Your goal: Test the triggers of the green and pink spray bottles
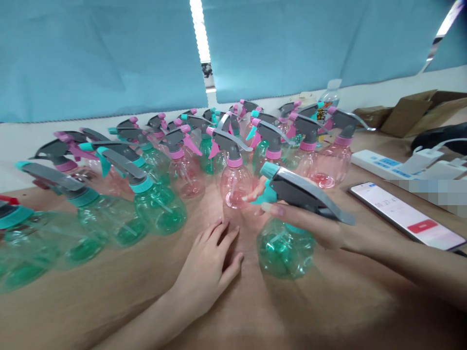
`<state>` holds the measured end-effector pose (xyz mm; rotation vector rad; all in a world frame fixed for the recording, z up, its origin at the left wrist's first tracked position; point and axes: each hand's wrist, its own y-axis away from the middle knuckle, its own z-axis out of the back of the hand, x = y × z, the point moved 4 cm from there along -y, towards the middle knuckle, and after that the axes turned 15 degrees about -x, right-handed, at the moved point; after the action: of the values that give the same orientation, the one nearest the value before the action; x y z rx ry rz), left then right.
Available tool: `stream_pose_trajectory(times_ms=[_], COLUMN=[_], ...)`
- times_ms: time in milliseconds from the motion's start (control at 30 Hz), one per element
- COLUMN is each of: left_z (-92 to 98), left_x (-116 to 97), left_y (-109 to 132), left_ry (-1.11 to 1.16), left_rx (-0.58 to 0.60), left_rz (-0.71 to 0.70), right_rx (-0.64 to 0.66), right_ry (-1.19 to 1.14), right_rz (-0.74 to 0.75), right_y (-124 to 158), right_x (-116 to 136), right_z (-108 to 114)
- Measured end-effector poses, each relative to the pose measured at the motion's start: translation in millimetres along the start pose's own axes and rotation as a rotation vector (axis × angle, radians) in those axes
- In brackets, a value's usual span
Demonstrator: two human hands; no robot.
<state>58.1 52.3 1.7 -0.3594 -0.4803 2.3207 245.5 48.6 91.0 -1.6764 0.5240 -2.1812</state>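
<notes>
My right hand [302, 218] grips a green spray bottle [284, 250] around its neck, just under the grey spray head with its turquoise nozzle and trigger. The bottle is upright; I cannot tell whether its base touches the table. Resting on the wooden table [146, 296], my left hand [207, 257] is open, palm down, its fingers stretched out and holding nothing. Beyond my hands is a pink spray bottle [236, 180] with a grey and pink head. Left of my left hand stands another green spray bottle [160, 206].
Several more pink and green spray bottles crowd the back and left. At the right lie a phone [404, 214] with a lit screen and a white power strip [379, 163] with plugs. Cardboard boxes [412, 114] and a labelled clear bottle [330, 97] stand behind, before a blue curtain [109, 53].
</notes>
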Motion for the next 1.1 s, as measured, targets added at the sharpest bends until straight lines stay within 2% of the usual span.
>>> stream_pose_trajectory(times_ms=[267, 400, 800, 1100], left_z=[-0.5, 0.1, 0.2, 1.0], left_x=[-0.4, -0.8, -0.4, -0.9], left_y=[0.3, 0.1, 1.3, 0.4], left_ry=[-0.021, -0.025, -0.024, -0.019], left_rx=[-0.004, -0.007, -0.020, -0.014], left_rz=[0.001, -0.001, -0.003, -0.008], right_rx=[-0.055, -0.012, -0.011, 0.017], right_ry=[0.002, 0.003, -0.075, -0.023], right_rz=[-0.021, -0.034, -0.042, -0.051], right_y=[2.0, 1.5, -1.0, -2.0], right_x=[-4.0, -5.5, -0.7, 0.4], right_z=[-3.6, -5.3, -5.3, -4.6])
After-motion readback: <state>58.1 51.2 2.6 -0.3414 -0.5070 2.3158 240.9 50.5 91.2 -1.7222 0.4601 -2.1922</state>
